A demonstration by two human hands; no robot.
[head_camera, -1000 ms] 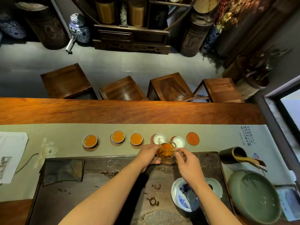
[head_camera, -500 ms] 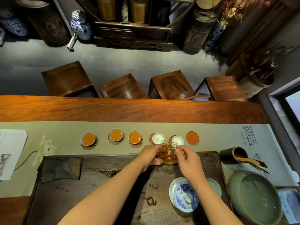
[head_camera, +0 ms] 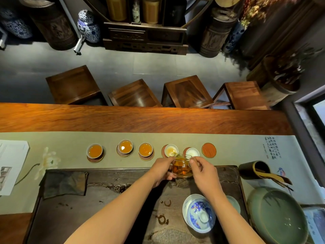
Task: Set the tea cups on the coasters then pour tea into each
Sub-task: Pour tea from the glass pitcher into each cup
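A row of small white cups stands on round coasters on the green runner. Three cups (head_camera: 94, 150) (head_camera: 125, 146) (head_camera: 145, 149) hold amber tea. The fourth cup (head_camera: 171, 150) has a little tea in its bottom, and the fifth cup (head_camera: 193, 152) looks empty. A red coaster (head_camera: 208, 150) at the right end is bare. My left hand (head_camera: 162, 170) and my right hand (head_camera: 204, 173) both grip a glass pitcher (head_camera: 181, 169) of amber tea, tilted with its spout at the fourth cup.
A dark tea tray (head_camera: 105, 208) lies near me with a folded cloth (head_camera: 65, 184) and a blue-and-white lidded bowl (head_camera: 198, 213). A green basin (head_camera: 279, 217), a tool holder (head_camera: 253, 169) and papers (head_camera: 12, 164) flank it. Stools stand beyond the table.
The pitcher has tipped forward toward the fourth cup, and a little tea now shows in that cup. Both hands stayed on the pitcher.
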